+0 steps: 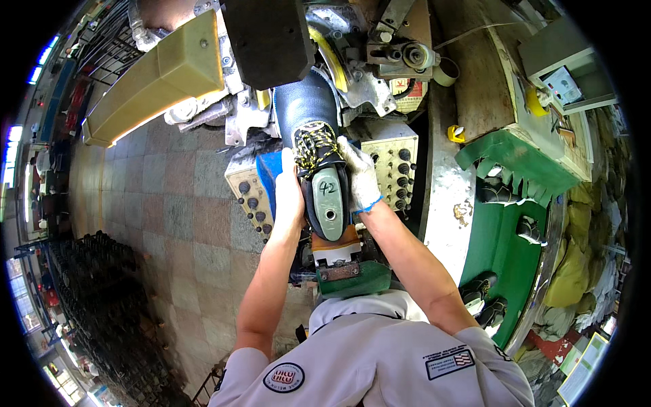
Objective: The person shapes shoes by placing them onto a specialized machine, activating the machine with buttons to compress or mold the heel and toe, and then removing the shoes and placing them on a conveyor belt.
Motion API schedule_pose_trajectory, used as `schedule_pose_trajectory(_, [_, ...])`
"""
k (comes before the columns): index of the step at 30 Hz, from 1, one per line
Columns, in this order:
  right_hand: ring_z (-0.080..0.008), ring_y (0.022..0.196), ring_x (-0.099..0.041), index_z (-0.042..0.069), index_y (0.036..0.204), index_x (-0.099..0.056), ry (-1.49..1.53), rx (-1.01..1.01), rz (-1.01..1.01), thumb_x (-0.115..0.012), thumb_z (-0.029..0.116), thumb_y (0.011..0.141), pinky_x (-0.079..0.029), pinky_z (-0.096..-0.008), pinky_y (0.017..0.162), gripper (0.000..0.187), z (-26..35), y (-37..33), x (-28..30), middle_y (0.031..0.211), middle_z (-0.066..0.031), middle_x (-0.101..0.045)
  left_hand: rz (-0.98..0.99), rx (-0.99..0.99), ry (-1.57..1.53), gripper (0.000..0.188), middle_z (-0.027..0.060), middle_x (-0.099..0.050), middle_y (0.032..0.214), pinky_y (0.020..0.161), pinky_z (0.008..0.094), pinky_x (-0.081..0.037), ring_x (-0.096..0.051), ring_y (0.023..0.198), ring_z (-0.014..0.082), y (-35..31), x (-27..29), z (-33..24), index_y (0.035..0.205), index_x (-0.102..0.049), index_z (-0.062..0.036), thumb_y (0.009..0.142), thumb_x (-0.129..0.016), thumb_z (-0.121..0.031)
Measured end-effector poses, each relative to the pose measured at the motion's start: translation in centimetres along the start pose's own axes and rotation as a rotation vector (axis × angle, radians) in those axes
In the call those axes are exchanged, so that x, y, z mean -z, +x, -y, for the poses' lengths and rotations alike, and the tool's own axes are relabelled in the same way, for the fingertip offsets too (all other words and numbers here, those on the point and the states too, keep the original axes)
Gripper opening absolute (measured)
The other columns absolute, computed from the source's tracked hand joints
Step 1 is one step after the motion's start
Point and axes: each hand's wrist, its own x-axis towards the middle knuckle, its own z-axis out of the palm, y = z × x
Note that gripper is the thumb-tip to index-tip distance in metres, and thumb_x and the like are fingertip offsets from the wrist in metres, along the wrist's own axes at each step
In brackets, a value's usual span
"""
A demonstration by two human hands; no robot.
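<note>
Black leather with yellow-flecked laces: a shoe point(324, 169) on a grey plastic form sits toe-first in the machine point(319, 88), its heel toward the person. The left hand point(288, 197), bare, is pressed flat along the shoe's left side; the right hand point(359, 178), in a white glove, wraps the right side with fingers curled over the laces. Both hands grip the shoe, neither is free. Judging by this, the shoe is seated and being steadied; the machine's own work looks not yet finished, and lifting the shoe out is left. Room is tight: knob panels point(397, 169) flank both wrists, a dark block hangs just above the toe. The tiled floor point(176, 203) lies open leftward; a green conveyor point(505, 237) carries other shoes on the right.
</note>
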Motion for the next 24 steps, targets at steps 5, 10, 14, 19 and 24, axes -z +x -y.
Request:
schedule_pose_trajectory(5, [-0.0125, 0.09, -0.065, 0.003, 0.112, -0.071, -0.002, 0.05, -0.023, -0.067, 0.03, 0.099, -0.053, -0.0294, 0.083, 0.03, -0.2, 0.2, -0.4, 0.1, -0.0027, -0.071, 0.018, -0.003, -0.004, 0.069, 0.0067, -0.072, 0.1, 0.077, 0.0326, -0.054, -0.066, 0.083, 0.0155, 0.3, -0.3, -0.5, 0.112, -0.071, -0.0031, 0.104, -0.038, -0.063])
schedule_pose_trajectory(10, [-0.0088, 0.085, -0.059, 0.001, 0.108, -0.073, -0.215, 0.099, -0.089, -0.065, 0.036, 0.1, -0.049, -0.0274, 0.079, 0.037, -1.6, 0.8, 1.3, 0.097, -0.0004, -0.07, 0.051, -0.147, -0.014, 0.065, 0.0024, -0.071, 0.095, 0.077, 0.0286, -0.05, -0.061, 0.082, 0.0113, 2.6, 1.3, 2.8, 0.109, -0.072, -0.0025, 0.107, -0.037, -0.058])
schedule_pose_trajectory(14, [-0.0081, 0.081, -0.057, 0.0, 0.102, -0.075, -0.339, 0.213, -0.093, -0.064, 0.034, 0.101, -0.048, -0.0271, 0.075, 0.035, -2.8, 2.1, 3.2, 0.091, 0.0, -0.07, 0.062, -0.174, -0.114, 0.056, 0.0024, -0.071, 0.096, 0.079, 0.0288, -0.051, -0.062, 0.082, 0.0105, 2.2, 0.4, 2.1, 0.104, -0.071, -0.0024, 0.11, -0.037, -0.047])
schedule_pose_trajectory(19, [-0.0071, 0.079, -0.056, 0.0, 0.098, -0.075, -0.368, 0.247, -0.086, -0.064, 0.032, 0.102, -0.047, -0.0263, 0.073, 0.033, -1.9, 1.6, 1.7, 0.089, 0.0016, -0.069, 0.103, -0.291, 0.021, 0.056, 0.0038, -0.072, 0.099, 0.08, 0.0284, -0.052, -0.064, 0.085, 0.0105, 3.3, 1.4, 3.0, 0.105, -0.069, -0.0011, 0.111, -0.034, -0.045])
schedule_pose_trajectory(24, [-0.0056, 0.081, -0.055, 0.001, 0.098, -0.075, -0.357, 0.235, -0.09, -0.065, 0.032, 0.101, -0.047, -0.0256, 0.075, 0.032, -1.7, 1.5, 1.8, 0.091, 0.0029, -0.069, 0.17, -0.265, -0.123, 0.055, 0.0037, -0.072, 0.102, 0.083, 0.0279, -0.051, -0.064, 0.087, 0.0113, 2.7, 1.1, 2.6, 0.108, -0.069, -0.0005, 0.112, -0.032, -0.042])
